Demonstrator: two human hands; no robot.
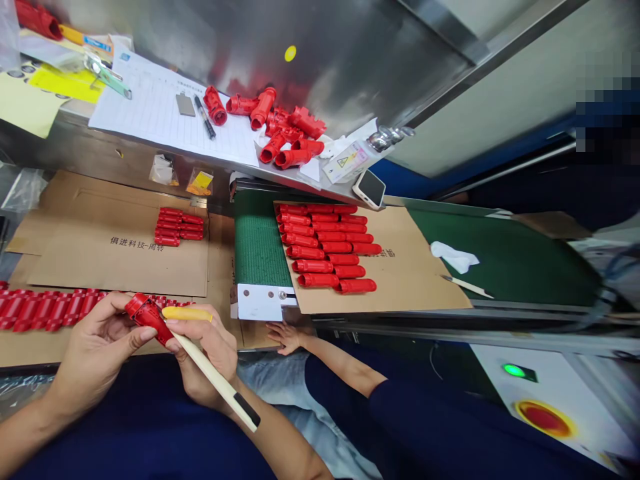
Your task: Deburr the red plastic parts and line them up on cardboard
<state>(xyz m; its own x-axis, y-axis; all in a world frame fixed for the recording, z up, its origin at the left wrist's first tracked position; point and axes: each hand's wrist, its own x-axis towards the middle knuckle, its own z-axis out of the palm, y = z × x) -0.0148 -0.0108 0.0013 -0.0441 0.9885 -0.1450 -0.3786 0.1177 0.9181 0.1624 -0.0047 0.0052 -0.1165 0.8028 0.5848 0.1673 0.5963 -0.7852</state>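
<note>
Here, the left hand (103, 340) is gripping a red plastic part (150, 317), while the right hand (207, 347) is steadying its lower end and pinching a cream-handled tool (215, 380) against it. Left of the grip, a row of red parts (55, 310) is lying on cardboard (117, 233).

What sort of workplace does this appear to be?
Probably a factory assembly or inspection station: there is a green conveyor belt, rows of identical red plastic parts, and a control panel with a large red button.
</note>
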